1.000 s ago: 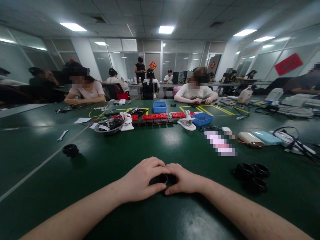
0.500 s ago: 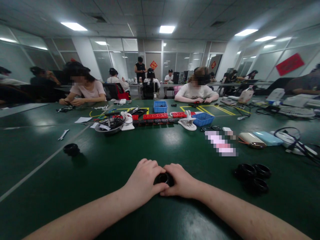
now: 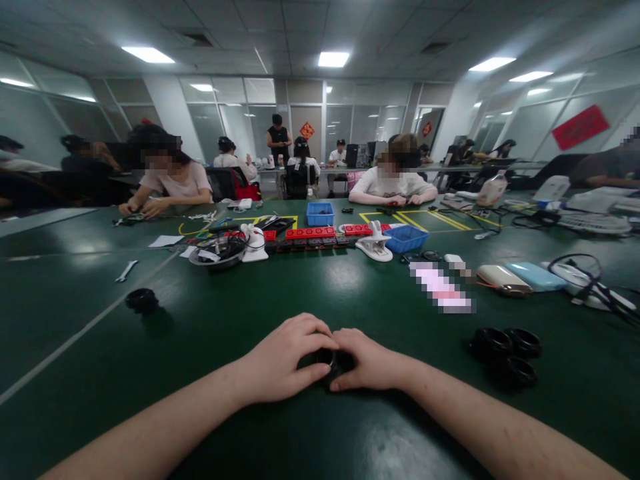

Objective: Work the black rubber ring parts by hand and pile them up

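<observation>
Both hands are closed on one small black ring (image 3: pixel 327 359). My left hand (image 3: pixel 283 363) curls over it from nine o'clock with the thumb tucked beneath. My right hand (image 3: pixel 367 363) cups it from three o'clock, and the fingertips of the two meet over the top. Only a sliver of the ring's bright rim shows between them. I cannot tell whether it rests on the green table (image 3: pixel 200 333) or sits just clear of it.

I judge the step to be a two-handed working of this ring, a twist or a press of one half against the other, done low and close to my body. The next move calls for opposed, even pressure from both sides and a firm thumb, since the part is small and mostly hidden by my own fingers.

Further out at three o'clock a cluster of black rings (image 3: pixel 505 353) lies well apart from my right wrist. At ten o'clock a lone black ring (image 3: pixel 141 300) sits on its own, with a small wrench (image 3: pixel 125 270) beyond it. At twelve o'clock, far across the table, there are red power strips (image 3: pixel 310 233) and a blue bin (image 3: pixel 405 238), and other people sit at work behind them.
</observation>
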The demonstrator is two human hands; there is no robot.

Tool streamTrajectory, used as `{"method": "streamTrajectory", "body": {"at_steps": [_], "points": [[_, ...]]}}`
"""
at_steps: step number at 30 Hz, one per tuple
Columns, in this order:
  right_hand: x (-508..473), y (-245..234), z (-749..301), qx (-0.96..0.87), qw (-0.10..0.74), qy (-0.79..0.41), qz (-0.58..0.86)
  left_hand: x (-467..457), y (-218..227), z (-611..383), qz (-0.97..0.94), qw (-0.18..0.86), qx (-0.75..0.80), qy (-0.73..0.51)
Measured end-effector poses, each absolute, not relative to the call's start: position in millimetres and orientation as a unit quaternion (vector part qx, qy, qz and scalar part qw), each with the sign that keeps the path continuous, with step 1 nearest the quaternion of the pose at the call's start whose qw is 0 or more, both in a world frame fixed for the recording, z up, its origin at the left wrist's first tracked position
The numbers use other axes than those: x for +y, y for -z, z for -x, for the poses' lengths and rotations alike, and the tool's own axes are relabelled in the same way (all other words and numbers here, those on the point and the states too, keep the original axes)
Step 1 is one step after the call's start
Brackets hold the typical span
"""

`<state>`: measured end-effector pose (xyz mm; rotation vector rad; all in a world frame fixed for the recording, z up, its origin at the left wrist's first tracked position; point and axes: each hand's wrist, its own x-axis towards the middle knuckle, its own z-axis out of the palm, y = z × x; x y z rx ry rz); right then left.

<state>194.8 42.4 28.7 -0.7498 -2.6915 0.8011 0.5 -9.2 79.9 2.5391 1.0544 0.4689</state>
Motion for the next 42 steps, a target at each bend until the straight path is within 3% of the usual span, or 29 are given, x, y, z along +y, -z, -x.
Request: {"method": "streamTrajectory", "body": {"at_steps": [10,19,23,31,36,42], "points": [[46,-27,-192,-0.915,0.111,-0.285,0.264,-2,-81,6,-0.899,0.229,0.354,-0.121],[26,-25,-180,-0.903,0.122,-0.199,0.36,-18,-67,-20,-0.827,0.095,0.538,-0.133],[22,-26,-179,-0.906,0.125,-0.184,0.361,-22,-60,-26,-0.821,0.061,0.548,-0.151],[42,-35,-198,-0.918,0.101,-0.294,0.248,-11,-82,-2,-0.88,0.187,0.398,-0.177],[49,-29,-198,-0.93,0.086,-0.273,0.23,-3,-87,4,-0.901,0.236,0.346,-0.116],[49,-26,-194,-0.928,0.092,-0.266,0.246,2,-78,4,-0.875,0.281,0.374,-0.124]]}}
